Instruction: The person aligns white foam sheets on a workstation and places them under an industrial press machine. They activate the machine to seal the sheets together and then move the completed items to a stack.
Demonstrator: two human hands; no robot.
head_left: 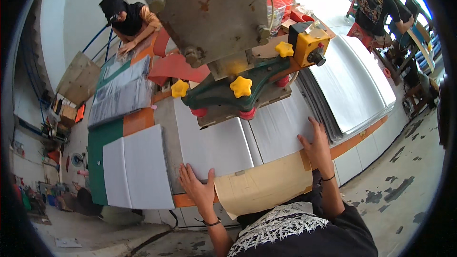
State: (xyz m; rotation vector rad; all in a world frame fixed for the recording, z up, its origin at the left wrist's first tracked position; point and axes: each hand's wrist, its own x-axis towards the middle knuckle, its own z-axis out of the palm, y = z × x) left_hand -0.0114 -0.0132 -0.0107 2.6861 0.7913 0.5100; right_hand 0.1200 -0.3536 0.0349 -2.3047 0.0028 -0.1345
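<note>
White, glossy, opened-out paper sheet [216, 145] lies flat on the tabletop [138, 123], and two bare hands are on it! Left hand [197, 188] at half past seven, fingers apart, at the near corner; right hand [316, 147] just past three, fingers apart too, thumb on the paper. Between the wrists, at six, a broad tan paper sheet [262, 192]. Straight up at twelve, a dark green metal bracket [264, 80] with yellow star knobs overhangs. Two o'clock: a thick stack of white sheets [352, 85]. Half past eight: a creased white sheet [147, 166]. Ten: a clear-wrapped grey pile [121, 93].
</note>
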